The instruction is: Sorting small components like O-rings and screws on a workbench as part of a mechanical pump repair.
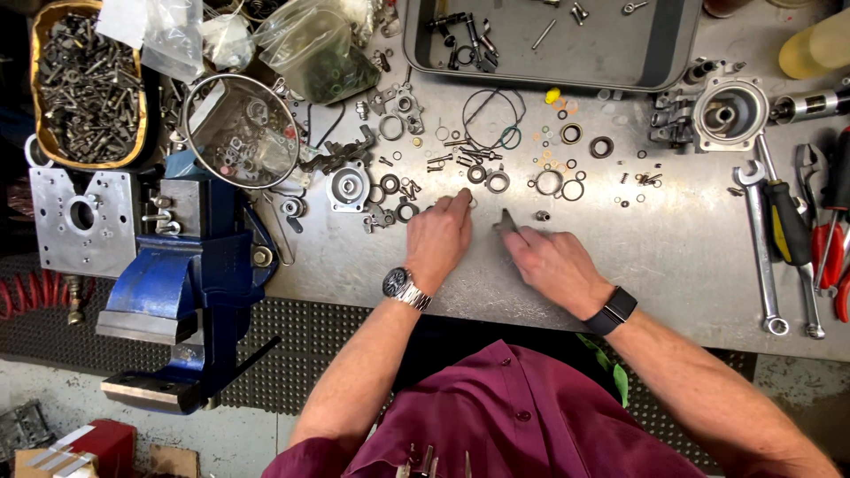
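My left hand (440, 236) rests on the metal workbench (673, 257), fingertips reaching a small ring near a spread of washers, seals and O-rings (496, 177). What it pinches is too small to make out. My right hand (551, 263) lies just to the right, its fingers closed on a small dark metal piece (506, 220) pressed to the bench top. A silver watch is on my left wrist and a black band on the right.
A blue bench vise (190, 265) stands at the left edge. A grey tray (549, 40) with bolts sits at the back. A round housing (730, 112) is at back right; wrenches, a screwdriver and pliers (788, 230) lie at right. A tub of screws (87, 84) is far left.
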